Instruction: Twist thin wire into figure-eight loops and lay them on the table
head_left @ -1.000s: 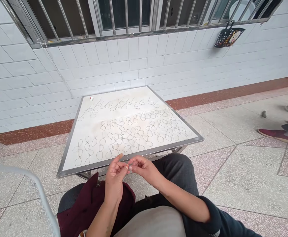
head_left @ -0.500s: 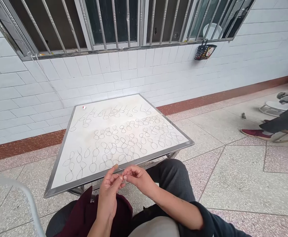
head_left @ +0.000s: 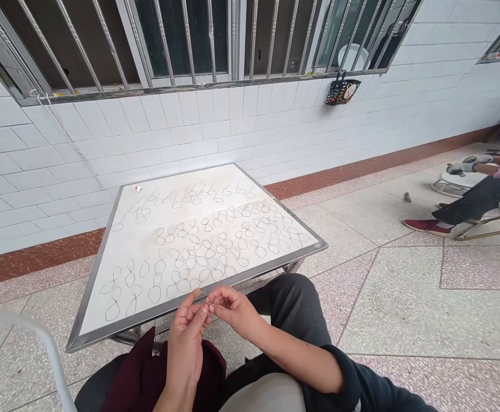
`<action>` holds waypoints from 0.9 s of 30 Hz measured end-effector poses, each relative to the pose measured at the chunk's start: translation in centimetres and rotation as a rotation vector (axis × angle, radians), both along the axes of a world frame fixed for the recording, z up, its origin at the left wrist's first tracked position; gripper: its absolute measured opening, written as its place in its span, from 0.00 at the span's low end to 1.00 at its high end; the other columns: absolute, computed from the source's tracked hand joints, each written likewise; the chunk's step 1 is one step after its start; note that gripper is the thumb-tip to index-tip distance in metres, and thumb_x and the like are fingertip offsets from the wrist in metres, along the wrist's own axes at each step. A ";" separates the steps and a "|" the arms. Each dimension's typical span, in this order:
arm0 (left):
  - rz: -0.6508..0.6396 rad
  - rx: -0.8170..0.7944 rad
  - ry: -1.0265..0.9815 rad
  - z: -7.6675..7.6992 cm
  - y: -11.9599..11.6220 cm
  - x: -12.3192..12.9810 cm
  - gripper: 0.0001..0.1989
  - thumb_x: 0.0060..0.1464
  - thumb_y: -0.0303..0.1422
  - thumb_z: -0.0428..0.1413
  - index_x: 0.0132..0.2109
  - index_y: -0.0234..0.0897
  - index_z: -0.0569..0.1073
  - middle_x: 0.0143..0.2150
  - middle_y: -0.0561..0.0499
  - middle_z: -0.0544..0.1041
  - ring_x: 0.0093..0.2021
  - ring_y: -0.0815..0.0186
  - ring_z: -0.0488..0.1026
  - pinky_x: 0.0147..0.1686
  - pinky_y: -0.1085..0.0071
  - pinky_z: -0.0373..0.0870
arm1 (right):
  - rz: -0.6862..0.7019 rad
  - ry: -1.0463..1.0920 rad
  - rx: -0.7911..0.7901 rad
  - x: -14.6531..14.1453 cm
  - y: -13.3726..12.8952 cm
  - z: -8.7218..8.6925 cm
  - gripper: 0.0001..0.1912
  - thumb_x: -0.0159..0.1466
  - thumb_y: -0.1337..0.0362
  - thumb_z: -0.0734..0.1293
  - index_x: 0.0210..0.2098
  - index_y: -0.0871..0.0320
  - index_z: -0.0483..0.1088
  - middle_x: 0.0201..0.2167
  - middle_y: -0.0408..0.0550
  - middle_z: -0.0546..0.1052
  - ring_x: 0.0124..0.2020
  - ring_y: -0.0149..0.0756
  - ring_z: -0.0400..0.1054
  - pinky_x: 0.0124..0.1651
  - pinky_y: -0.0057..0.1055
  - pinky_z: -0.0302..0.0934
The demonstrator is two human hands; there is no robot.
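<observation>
My left hand (head_left: 189,326) and my right hand (head_left: 233,309) meet just past the table's front edge, above my lap. Both are closed in a pinch on a thin wire (head_left: 204,293), part of which arcs up between the fingertips. Most of its shape is hidden by the fingers. Beyond them, several wires bent into figure-eight loops (head_left: 182,258) lie in rows on the white table top (head_left: 93,312). Farther back are wires with a single loop and a straight tail (head_left: 177,200).
A small red-and-white item (head_left: 138,189) sits at the table's far left corner. Behind are a tiled wall (head_left: 198,134) and a barred window. A black basket (head_left: 342,90) hangs there. At right, a seated person's gloved hands (head_left: 468,166) rest near a white stool. A pale curved chair rail (head_left: 48,343) stands left.
The view has turned a little to the right, so more of the seated person shows. My hands stay together at the wire, with only slight finger movement.
</observation>
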State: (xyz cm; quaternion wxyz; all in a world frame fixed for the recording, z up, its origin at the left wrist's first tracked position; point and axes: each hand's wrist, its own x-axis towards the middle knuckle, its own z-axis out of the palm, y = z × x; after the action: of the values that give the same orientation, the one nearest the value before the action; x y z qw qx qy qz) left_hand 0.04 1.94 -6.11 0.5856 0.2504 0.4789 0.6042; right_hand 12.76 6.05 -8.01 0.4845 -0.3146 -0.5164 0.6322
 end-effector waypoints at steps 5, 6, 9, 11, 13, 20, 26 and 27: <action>0.025 -0.011 -0.088 -0.1 0.0 0.3 0.27 0.41 0.31 0.69 0.51 0.37 0.75 0.31 0.53 0.75 0.32 0.72 0.71 0.39 0.72 0.69 | 0.005 0.043 0.006 0.0 -0.2 0.0 0.16 0.56 0.52 0.73 0.35 0.56 0.71 0.26 0.40 0.68 0.27 0.28 0.63 0.35 0.30 0.60; 0.023 -0.024 -0.102 -0.1 0.0 0.3 0.27 0.41 0.31 0.69 0.51 0.37 0.75 0.31 0.53 0.76 0.32 0.72 0.71 0.39 0.73 0.69 | 0.002 0.042 0.010 0.0 -0.2 0.0 0.16 0.56 0.52 0.73 0.35 0.56 0.71 0.27 0.40 0.69 0.28 0.29 0.63 0.35 0.30 0.60; 0.011 -0.062 -0.127 -0.2 0.1 0.2 0.27 0.42 0.30 0.69 0.52 0.36 0.75 0.32 0.52 0.76 0.32 0.72 0.71 0.39 0.73 0.69 | -0.009 0.034 0.016 0.0 -0.3 -0.4 0.15 0.56 0.52 0.73 0.35 0.56 0.72 0.29 0.41 0.70 0.30 0.30 0.64 0.37 0.31 0.62; 0.003 -0.070 -0.128 -0.3 0.1 0.2 0.28 0.42 0.30 0.69 0.52 0.37 0.74 0.32 0.52 0.76 0.32 0.72 0.71 0.38 0.73 0.68 | -0.026 0.025 0.020 0.1 -0.3 -0.8 0.14 0.56 0.53 0.73 0.35 0.55 0.73 0.31 0.42 0.71 0.32 0.31 0.65 0.39 0.32 0.62; 0.004 -0.066 -0.132 -0.4 0.1 0.2 0.27 0.42 0.30 0.69 0.52 0.37 0.75 0.32 0.53 0.76 0.31 0.72 0.71 0.37 0.74 0.68 | -0.054 -0.005 0.036 0.2 -0.3 -1.3 0.12 0.57 0.53 0.73 0.35 0.54 0.75 0.33 0.43 0.71 0.34 0.32 0.65 0.40 0.32 0.62; 0.035 -0.063 -0.209 -0.3 -0.2 0.6 0.25 0.40 0.28 0.70 0.48 0.38 0.76 0.30 0.55 0.75 0.30 0.74 0.71 0.38 0.75 0.67 | -0.049 -0.052 -0.005 0.7 -0.3 -1.6 0.11 0.56 0.55 0.74 0.38 0.51 0.77 0.33 0.43 0.69 0.36 0.33 0.63 0.42 0.32 0.61; 0.056 -0.007 -0.092 -0.2 -0.3 0.7 0.28 0.42 0.29 0.68 0.52 0.38 0.72 0.28 0.56 0.75 0.31 0.72 0.71 0.39 0.72 0.66 | 0.082 -0.055 -0.085 1.2 -0.4 -0.3 0.13 0.57 0.54 0.72 0.39 0.52 0.76 0.36 0.44 0.74 0.38 0.34 0.66 0.45 0.34 0.62; 0.048 0.005 -0.057 -0.1 -0.3 0.6 0.29 0.43 0.29 0.67 0.54 0.39 0.71 0.28 0.57 0.75 0.31 0.72 0.71 0.40 0.72 0.65 | 0.091 -0.089 -0.078 1.4 -0.3 0.2 0.12 0.59 0.53 0.71 0.39 0.52 0.76 0.37 0.44 0.75 0.39 0.34 0.67 0.46 0.34 0.62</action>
State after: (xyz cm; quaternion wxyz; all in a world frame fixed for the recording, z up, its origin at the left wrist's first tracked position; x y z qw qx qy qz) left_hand 0.68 1.65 -6.25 0.5837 0.2230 0.4664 0.6262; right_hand 14.16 5.77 -7.85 0.4193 -0.3374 -0.5261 0.6585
